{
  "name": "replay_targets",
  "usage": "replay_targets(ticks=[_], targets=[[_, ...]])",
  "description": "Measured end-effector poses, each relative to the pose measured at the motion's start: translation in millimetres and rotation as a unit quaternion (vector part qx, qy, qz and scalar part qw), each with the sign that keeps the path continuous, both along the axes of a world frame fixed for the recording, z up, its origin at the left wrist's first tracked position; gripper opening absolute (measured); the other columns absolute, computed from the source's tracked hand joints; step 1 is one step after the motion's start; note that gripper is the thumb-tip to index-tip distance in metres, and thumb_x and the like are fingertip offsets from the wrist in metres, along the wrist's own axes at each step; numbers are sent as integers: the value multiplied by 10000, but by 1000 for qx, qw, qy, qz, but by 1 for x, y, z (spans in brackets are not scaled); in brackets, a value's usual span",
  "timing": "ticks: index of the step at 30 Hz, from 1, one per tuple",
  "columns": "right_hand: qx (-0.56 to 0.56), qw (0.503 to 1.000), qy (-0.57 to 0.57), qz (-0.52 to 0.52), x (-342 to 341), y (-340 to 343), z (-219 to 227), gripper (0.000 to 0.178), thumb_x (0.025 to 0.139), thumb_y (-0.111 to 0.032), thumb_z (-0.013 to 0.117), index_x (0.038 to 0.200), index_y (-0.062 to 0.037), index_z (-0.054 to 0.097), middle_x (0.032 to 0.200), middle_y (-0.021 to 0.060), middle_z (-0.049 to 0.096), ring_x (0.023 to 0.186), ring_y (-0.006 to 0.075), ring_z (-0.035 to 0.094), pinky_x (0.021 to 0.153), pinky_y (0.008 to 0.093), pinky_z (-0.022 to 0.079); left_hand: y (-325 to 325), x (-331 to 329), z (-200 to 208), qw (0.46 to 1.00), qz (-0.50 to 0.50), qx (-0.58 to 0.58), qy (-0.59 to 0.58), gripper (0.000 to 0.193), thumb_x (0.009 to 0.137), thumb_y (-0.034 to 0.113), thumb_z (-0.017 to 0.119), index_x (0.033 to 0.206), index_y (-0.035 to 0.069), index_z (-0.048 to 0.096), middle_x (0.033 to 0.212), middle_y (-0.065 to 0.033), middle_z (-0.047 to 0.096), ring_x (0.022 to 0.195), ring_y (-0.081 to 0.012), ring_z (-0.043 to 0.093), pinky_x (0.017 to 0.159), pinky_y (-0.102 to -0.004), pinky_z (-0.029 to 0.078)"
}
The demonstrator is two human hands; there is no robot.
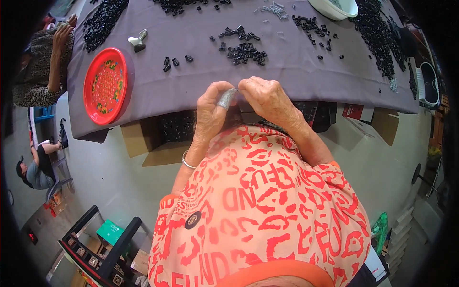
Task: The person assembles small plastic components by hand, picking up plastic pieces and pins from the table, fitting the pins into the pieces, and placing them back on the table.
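My left hand point(213, 105) and my right hand point(266, 99) meet at the near edge of the cloth-covered table, fingertips pinched close together. Silvery-grey wrapping point(226, 98) covers one finger of the left hand. Something tiny and dark shows between the fingertips, too small to name. Just beyond the hands lies a loose heap of small black plastic parts point(246, 53). A few more black parts point(175, 62) are scattered to the left. Thin grey pins point(276, 10) lie in a small pile farther off.
A red flowered tray point(89, 91) stands at the table's left edge. At the back right is a white bowl point(330, 10). Large black heaps point(375, 40) cover the far right. An open cardboard box point(138, 138) sits below the table edge. Another person's arm point(58, 52) rests at far left.
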State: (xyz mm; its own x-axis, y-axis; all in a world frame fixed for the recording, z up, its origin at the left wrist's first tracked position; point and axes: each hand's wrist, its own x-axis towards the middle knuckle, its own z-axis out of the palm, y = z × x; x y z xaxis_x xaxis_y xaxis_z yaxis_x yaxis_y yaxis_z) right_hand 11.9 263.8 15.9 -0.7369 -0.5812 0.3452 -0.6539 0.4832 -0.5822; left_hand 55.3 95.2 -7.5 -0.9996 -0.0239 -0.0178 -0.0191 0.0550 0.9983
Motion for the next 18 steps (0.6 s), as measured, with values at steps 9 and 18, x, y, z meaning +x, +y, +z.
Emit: replay_targets(ticks=[9, 18], targets=[[-44, 999, -18, -7, 0, -4, 8, 83, 800, -3, 580, 878, -2, 551, 769, 125, 592, 717, 292, 613, 603, 359, 493, 0, -1, 1, 989, -20, 136, -50, 109, 913, 22, 541, 1006, -16, 583, 850, -57, 618, 737, -108, 590, 710, -256, 520], [-62, 997, -35, -18, 1, -5, 9, 74, 797, 0, 588, 866, -3, 559, 763, 124, 607, 696, 293, 620, 609, 362, 495, 0, -1, 2, 971, -9, 226, -78, 113, 920, 32, 532, 1011, -12, 584, 835, -59, 615, 734, -110, 591, 703, -265, 530]])
